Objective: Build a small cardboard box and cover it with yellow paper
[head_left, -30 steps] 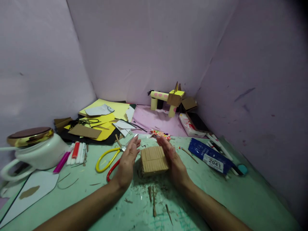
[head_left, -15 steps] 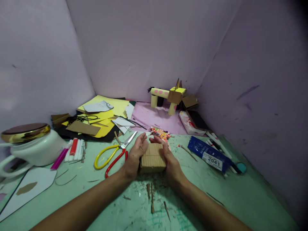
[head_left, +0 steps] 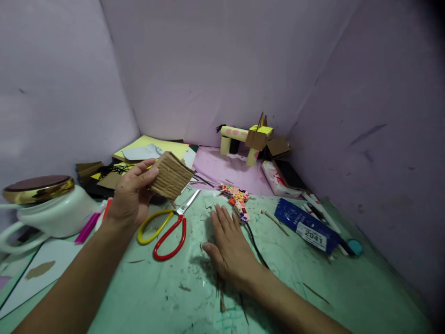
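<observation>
My left hand (head_left: 134, 192) grips a square piece of corrugated cardboard (head_left: 172, 176) by its left edge, held tilted above the table. Flat over the green tabletop (head_left: 139, 297), my right hand (head_left: 229, 246) has its fingers stretched out and holds nothing. Just beyond its fingertips lies a flower-patterned glue gun (head_left: 239, 202), its black cord (head_left: 256, 246) running beside the hand. Scissors (head_left: 170, 227) with one yellow and one red handle lie spread between my two hands. Brown scraps (head_left: 222, 301) are scattered by my right wrist.
A yellow animal model (head_left: 239, 134) with pink spots stands at the back. Yellow paper (head_left: 174, 148) is piled at back left. A white cup (head_left: 73, 213) with a gold-rimmed lid (head_left: 38, 188) stands left. To the right lie a blue packet (head_left: 299, 222) and markers (head_left: 325, 213).
The cardboard, earlier between both hands over the table, has been lifted up and left in my left hand. My right hand has let go and flattened. The glue gun's cord is now uncovered.
</observation>
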`<state>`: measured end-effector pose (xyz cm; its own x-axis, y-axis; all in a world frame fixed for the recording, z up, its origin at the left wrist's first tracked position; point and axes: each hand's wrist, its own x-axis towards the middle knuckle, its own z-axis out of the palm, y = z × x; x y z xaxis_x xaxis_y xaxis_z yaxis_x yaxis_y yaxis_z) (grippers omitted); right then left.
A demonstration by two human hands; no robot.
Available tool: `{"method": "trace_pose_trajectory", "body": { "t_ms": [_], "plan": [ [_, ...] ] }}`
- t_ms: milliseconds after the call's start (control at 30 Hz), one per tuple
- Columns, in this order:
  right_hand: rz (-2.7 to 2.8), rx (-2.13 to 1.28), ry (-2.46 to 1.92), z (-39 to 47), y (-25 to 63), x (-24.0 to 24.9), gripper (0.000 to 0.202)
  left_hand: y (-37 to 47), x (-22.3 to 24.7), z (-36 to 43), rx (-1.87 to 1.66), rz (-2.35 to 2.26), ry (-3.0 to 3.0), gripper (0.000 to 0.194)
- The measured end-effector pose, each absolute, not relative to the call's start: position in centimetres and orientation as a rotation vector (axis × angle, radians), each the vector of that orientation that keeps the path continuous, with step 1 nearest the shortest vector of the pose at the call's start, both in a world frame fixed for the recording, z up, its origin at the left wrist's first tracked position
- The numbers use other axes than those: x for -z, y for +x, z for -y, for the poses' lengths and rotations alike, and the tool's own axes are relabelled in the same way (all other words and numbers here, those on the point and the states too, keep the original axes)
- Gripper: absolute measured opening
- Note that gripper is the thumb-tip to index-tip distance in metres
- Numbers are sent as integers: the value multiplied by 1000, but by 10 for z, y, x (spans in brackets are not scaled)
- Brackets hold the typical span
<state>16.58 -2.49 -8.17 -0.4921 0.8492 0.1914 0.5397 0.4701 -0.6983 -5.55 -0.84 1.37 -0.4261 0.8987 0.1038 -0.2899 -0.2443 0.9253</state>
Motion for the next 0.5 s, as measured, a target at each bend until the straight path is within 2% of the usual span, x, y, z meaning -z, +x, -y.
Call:
{"method": "trace_pose_trajectory", "body": {
  "t_ms": [100, 200, 267, 333, 433, 500],
  "plan": [
    [2490, -485, -1317, 19, 149, 74, 79, -59, -11, 4, -1768, -1178, 767, 39],
    [2585, -387, -1390, 19, 134, 69, 78, -55, -6, 2, -1749, -1187, 755, 47],
    [2653, -376, -1309, 31, 129, 73, 79, -51, -3, 1, -1730, -1181, 750, 52],
    [2774, -353, -986, 49, 130, 83, 80, -48, 0, 1, -1699, -1181, 728, 54],
    [2716, -234, -525, 69, 146, 98, 39, -46, 4, 2, -1639, -1203, 687, 58],
    [2665, -242, -375, 74, 163, 104, 39, -45, 5, 3, -1611, -1200, 669, 60]
  ]
}}
